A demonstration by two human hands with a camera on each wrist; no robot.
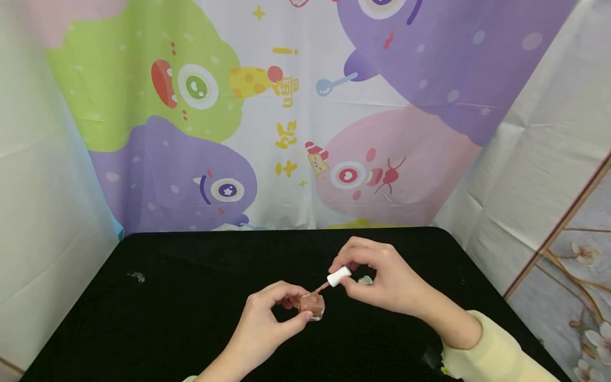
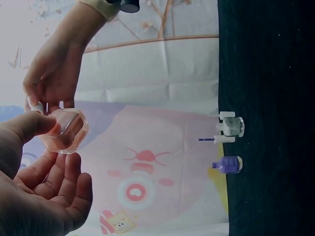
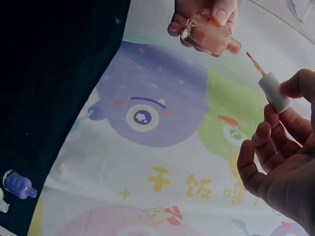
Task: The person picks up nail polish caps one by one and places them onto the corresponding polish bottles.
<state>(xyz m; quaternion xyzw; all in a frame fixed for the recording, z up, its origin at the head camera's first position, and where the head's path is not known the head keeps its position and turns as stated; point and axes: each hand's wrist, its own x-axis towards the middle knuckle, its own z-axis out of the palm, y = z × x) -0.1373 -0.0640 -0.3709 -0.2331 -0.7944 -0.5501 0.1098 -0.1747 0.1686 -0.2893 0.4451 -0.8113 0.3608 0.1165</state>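
My left hand grips a small clear nail polish bottle of pinkish-brown polish between thumb and fingers. The bottle is uncapped, and its coated neck points toward the right hand in the right wrist view. Thumb and fingers of my right hand pinch the white cap. From that cap a polish-coated brush extends toward the bottle, its tip a short gap from the neck in the right wrist view. Both hands are held above the black table.
In the left wrist view, an uncapped purple polish bottle stands on the table beside a white cap with a purple brush. A clear bottle with greyish contents is close by. A pale smudge marks the table's left side.
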